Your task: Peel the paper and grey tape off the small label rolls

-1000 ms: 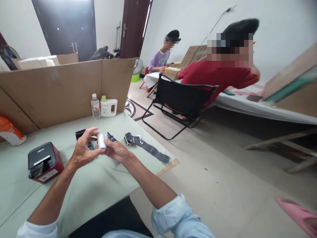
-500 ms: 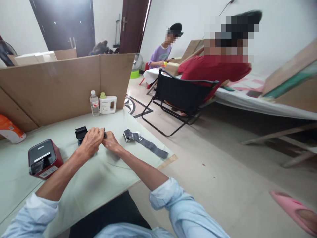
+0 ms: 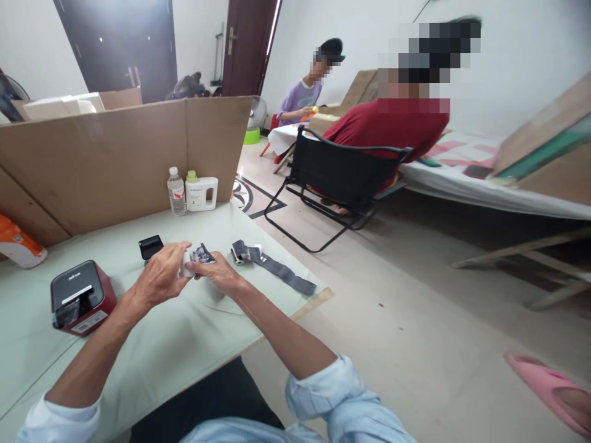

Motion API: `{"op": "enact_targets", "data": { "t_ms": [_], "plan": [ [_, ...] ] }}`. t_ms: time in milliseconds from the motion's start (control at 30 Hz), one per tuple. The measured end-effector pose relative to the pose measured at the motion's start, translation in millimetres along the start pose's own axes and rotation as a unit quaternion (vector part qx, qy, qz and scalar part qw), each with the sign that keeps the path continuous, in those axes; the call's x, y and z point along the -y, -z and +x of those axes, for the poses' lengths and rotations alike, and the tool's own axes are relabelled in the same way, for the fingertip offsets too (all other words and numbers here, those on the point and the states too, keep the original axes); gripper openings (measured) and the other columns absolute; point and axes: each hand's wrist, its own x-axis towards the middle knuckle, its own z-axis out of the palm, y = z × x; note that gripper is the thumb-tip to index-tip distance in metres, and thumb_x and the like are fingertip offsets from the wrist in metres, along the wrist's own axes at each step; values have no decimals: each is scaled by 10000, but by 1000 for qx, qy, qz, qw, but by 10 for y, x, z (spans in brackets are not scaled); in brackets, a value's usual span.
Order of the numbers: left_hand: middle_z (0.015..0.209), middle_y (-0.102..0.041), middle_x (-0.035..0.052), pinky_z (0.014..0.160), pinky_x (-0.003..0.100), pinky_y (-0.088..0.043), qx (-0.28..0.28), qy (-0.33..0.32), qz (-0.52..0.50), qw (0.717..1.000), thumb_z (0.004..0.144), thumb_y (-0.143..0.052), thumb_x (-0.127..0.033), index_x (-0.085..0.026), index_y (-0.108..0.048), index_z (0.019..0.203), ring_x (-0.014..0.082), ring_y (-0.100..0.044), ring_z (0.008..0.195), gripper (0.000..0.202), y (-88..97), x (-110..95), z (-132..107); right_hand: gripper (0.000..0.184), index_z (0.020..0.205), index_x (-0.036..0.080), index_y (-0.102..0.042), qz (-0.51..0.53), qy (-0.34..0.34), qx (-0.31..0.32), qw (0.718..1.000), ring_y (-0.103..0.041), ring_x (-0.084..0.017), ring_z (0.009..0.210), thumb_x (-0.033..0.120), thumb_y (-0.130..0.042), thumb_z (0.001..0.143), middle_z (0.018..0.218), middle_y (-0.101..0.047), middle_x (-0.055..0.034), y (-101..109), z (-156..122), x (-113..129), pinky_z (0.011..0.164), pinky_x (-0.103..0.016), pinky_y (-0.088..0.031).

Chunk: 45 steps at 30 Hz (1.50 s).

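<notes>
My left hand [image 3: 160, 275] is closed around a small white paper roll [image 3: 186, 264] above the table. The fingers of my right hand [image 3: 220, 272] pinch the dark, patterned end of its paper strip [image 3: 202, 253]. Behind my left hand stands a small black device with a raised lid [image 3: 151, 246], its lower part mostly hidden. To the right of my hands lies another paper roll [image 3: 237, 251], with a long dark strip [image 3: 281, 271] stretched toward the table's edge.
A red and black printer [image 3: 83, 296] sits on the left of the table. An orange and white container [image 3: 21, 243], a water bottle [image 3: 176, 192] and a white jug [image 3: 202, 193] stand along the cardboard screen [image 3: 120, 166]. Two people sit beyond; one occupies a black chair [image 3: 344, 172].
My hands have drawn slightly apart and turned, bringing the white roll and its dark paper end into view. The person in red has leaned left.
</notes>
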Motion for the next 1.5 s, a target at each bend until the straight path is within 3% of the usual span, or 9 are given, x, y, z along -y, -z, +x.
{"op": "enact_targets", "data": {
  "t_ms": [100, 200, 367, 500, 700, 933, 1167, 1333, 1500],
  "plan": [
    [1117, -694, 177, 970, 524, -578, 65, 23, 109, 992, 771, -583, 19, -124, -582, 1287, 361, -668, 1116, 536, -102, -5, 105, 529, 552, 185, -523, -113, 28, -52, 992, -417, -96, 585, 587, -858, 625, 544, -462, 62, -35, 118, -33, 541, -250, -316],
    [1120, -687, 173, 997, 528, -565, 62, 39, 108, 991, 761, -569, 47, -128, -567, 1309, 355, -666, 1131, 576, -147, 29, 119, 554, 537, 195, -471, -125, 31, -85, 988, -385, -87, 582, 595, -842, 634, 532, -402, 75, -54, 145, -38, 538, -252, -281],
    [1220, -684, 100, 973, 410, -600, -72, 34, -161, 984, 778, -782, -170, -214, -414, 1477, 252, -706, 1096, 792, -44, 58, -69, 584, 898, 175, -713, 140, -39, 71, 987, -621, -161, 698, 633, -919, 602, 783, -700, -25, -19, -57, 1, 664, -289, -499],
    [1229, -696, 84, 922, 364, -615, -94, 30, -179, 979, 773, -788, -200, -225, -472, 1446, 222, -728, 1041, 745, 70, -40, -141, 591, 971, 186, -739, 213, -45, 110, 970, -687, -193, 767, 587, -966, 601, 833, -732, -31, -9, -192, 30, 706, -305, -535],
    [1247, -695, 131, 1017, 444, -582, -27, -23, -31, 999, 794, -712, -140, -189, -534, 1364, 296, -692, 1151, 600, 98, -24, -50, 479, 821, 154, -737, 51, -11, 33, 998, -657, -178, 742, 558, -924, 644, 758, -707, -27, 13, -141, 67, 678, -289, -495],
    [1081, -690, 152, 956, 507, -581, 45, 11, 99, 994, 757, -566, 16, -154, -582, 1255, 343, -673, 1089, 526, -49, -20, 58, 581, 527, 199, -460, -92, 40, -75, 992, -367, -81, 569, 595, -881, 587, 535, -419, 77, -92, 50, 13, 536, -252, -277],
    [1310, -669, 124, 972, 402, -602, -57, -4, -64, 996, 818, -712, -180, -202, -470, 1423, 257, -713, 1106, 652, 57, 21, -143, 515, 861, 161, -744, 105, -32, 55, 992, -664, -190, 755, 587, -903, 619, 798, -710, -40, -29, -148, 10, 689, -303, -500],
    [1255, -685, 147, 1008, 450, -581, 21, -4, 23, 1000, 811, -671, -114, -174, -523, 1343, 311, -670, 1185, 555, 32, -39, -111, 481, 708, 170, -689, 21, -18, -15, 999, -590, -160, 677, 584, -911, 604, 689, -646, -10, -45, -134, -97, 652, -290, -474],
    [1148, -685, 146, 947, 470, -583, 101, 32, 106, 989, 800, -613, -58, -165, -542, 1271, 328, -652, 1112, 488, -21, -131, 4, 565, 579, 200, -505, -73, 9, -61, 995, -393, -102, 606, 653, -841, 607, 585, -463, 51, -72, -55, -164, 559, -251, -308]
  ]
}}
